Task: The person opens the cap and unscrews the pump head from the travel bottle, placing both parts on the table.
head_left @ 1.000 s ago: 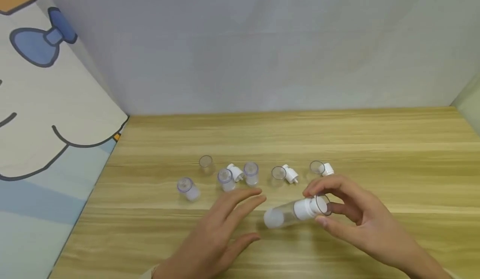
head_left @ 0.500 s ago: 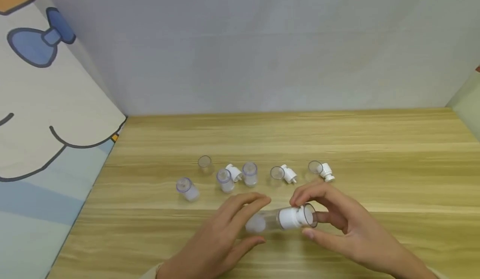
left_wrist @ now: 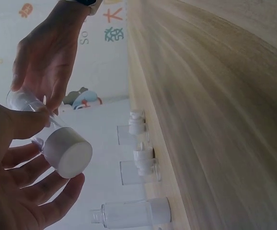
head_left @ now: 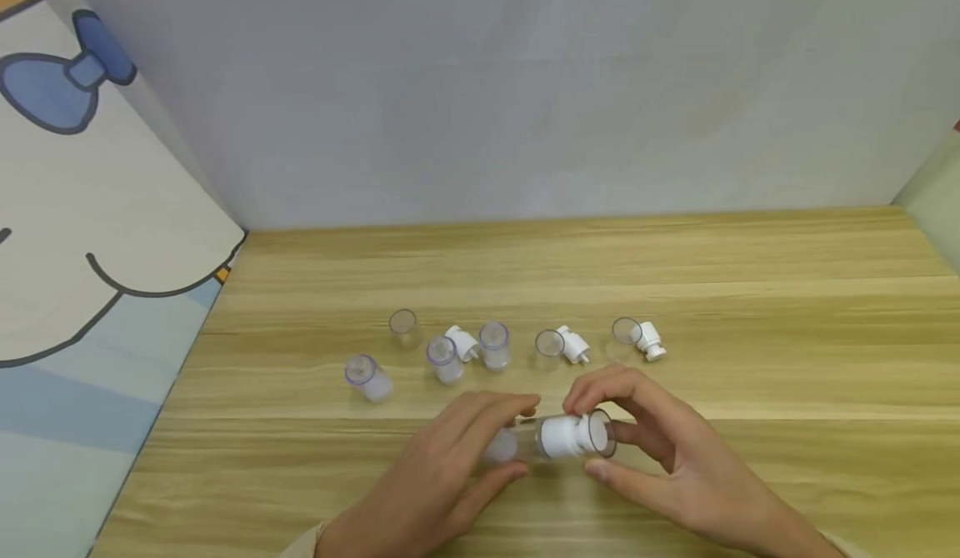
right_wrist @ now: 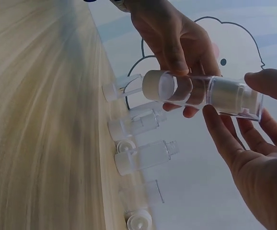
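A pump bottle lies nearly level between my hands, just above the table. It has a clear body, a white base and a white pump under a clear cap. My left hand holds the base end, thumb on one side and fingers on the other. With thumb and fingers, my right hand grips the capped end. Farther back stand clear bottles without pumps, among them one bottle at the left and another bottle near the middle.
Beyond the hands, white pump heads lie on the wooden table: one pump head, a second pump head and a third pump head. Loose clear caps stand among them, such as the cap. A pale wall rises behind.
My right hand has brought the bottle leftward, its base passing between my left thumb and fingers. The left hand has closed in around that end. The back row stays put.
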`<state>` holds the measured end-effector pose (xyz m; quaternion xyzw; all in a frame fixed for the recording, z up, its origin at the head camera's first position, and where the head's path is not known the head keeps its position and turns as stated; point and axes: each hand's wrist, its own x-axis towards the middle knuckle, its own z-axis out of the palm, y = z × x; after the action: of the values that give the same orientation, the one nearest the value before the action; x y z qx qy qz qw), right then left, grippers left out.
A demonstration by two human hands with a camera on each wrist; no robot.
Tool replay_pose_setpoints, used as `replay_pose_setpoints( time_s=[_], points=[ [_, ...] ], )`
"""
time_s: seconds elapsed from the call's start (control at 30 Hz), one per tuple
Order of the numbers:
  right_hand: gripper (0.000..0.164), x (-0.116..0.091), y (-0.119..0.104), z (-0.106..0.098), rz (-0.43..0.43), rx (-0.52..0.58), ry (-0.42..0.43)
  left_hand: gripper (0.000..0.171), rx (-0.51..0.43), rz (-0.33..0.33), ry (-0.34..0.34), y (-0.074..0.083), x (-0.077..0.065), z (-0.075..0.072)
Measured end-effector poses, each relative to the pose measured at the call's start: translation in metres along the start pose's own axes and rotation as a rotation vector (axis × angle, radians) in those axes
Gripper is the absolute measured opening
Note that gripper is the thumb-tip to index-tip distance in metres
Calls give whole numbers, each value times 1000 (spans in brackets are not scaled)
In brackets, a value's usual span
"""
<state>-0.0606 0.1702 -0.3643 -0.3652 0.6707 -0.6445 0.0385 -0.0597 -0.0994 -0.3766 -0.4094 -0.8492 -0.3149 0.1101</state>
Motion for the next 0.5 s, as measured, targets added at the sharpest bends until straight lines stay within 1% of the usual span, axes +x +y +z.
replay_pose_setpoints(
  time_s=[0.1,0.27,0.37,0.5],
  points=[
    [58,0,4,4,-71,12,24,52,-13,-12,-6,0,-1,-1],
    [62,0,9,13,-139,37,77,47,-61,-5,6,0,-2,-1],
    [62,1,11,17,-154,36,109,47,-94,-7,14,0,0,-1],
    [60,4,10,20,-131,21,151,50,-117,-35,12,1,1,-1]
  ],
)
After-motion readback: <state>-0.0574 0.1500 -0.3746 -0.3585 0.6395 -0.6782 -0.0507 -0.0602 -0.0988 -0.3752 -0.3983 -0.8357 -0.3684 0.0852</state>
